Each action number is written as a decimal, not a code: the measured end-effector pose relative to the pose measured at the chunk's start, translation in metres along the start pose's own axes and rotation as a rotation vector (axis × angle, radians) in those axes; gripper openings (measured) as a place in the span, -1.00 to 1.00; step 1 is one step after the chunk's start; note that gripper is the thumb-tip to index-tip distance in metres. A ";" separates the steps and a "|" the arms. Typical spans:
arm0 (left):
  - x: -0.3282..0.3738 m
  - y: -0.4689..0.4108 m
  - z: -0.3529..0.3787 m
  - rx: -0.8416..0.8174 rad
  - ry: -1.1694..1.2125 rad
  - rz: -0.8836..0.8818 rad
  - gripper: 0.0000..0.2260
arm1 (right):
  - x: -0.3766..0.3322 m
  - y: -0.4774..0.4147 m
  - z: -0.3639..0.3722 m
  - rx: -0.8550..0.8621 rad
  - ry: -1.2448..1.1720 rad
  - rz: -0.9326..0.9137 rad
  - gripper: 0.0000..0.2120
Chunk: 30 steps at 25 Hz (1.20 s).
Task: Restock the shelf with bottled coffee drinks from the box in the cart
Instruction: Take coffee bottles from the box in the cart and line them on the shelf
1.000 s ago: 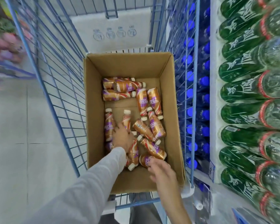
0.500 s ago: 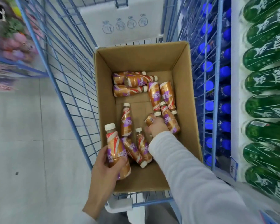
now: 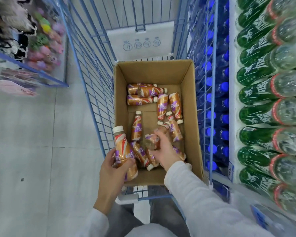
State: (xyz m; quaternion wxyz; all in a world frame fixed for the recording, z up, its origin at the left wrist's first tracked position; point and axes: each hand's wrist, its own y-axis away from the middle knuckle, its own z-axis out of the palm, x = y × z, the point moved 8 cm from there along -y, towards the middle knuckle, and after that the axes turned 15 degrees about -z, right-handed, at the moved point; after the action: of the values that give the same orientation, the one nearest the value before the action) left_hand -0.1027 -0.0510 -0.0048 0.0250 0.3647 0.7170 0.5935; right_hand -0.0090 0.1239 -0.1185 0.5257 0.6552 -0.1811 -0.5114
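Copper-labelled coffee bottle [image 3: 124,151] was gripped upright by the left hand [image 3: 112,170]; just right of that grip, inside the cardboard box [image 3: 193,117], a second bottle [image 3: 154,140] was clasped by the right hand [image 3: 164,149], likely to shelve both together.

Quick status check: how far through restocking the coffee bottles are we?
Done: the box is well below full, bare cardboard showing between bottles; the coffee shelf is out of view. In hand: the left hand holds one bottle upright at the box's near-left corner; the right hand grips a second bottle inside it. Left: about ten loose bottles lie on the box floor.
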 end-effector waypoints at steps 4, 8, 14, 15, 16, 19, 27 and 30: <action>0.033 0.046 -0.009 -0.048 0.021 0.157 -0.45 | -0.019 0.085 -0.004 -0.042 -0.190 -0.126 -0.24; 0.063 0.096 -0.003 -0.200 0.013 0.297 -0.57 | -0.055 0.171 -0.041 0.012 -0.016 -0.378 -0.16; 0.079 0.185 0.029 -0.510 -0.054 0.441 -0.45 | -0.075 0.301 -0.100 0.230 0.054 -0.746 -0.27; 0.078 0.203 0.036 -0.564 -0.083 0.466 -0.42 | -0.070 0.318 -0.110 0.256 0.016 -0.780 -0.26; 0.074 0.223 0.044 -0.621 -0.122 0.495 -0.42 | -0.064 0.340 -0.120 0.281 -0.024 -0.804 -0.25; 0.059 0.283 0.068 -0.787 -0.221 0.532 -0.49 | -0.046 0.395 -0.152 0.349 -0.097 -0.890 -0.32; -0.037 0.441 0.159 -1.114 -0.528 0.644 -0.51 | 0.034 0.549 -0.284 0.760 -0.274 -0.996 -0.46; -0.085 0.508 0.191 -1.194 -0.606 0.711 -0.54 | 0.071 0.611 -0.337 0.898 -0.341 -1.026 -0.42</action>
State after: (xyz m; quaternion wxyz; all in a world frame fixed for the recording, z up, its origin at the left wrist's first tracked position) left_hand 0.3001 0.0764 0.3468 0.2212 0.6455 0.0752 0.7271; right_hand 0.4939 0.0058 0.3566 -0.1391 0.7222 -0.1229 -0.6663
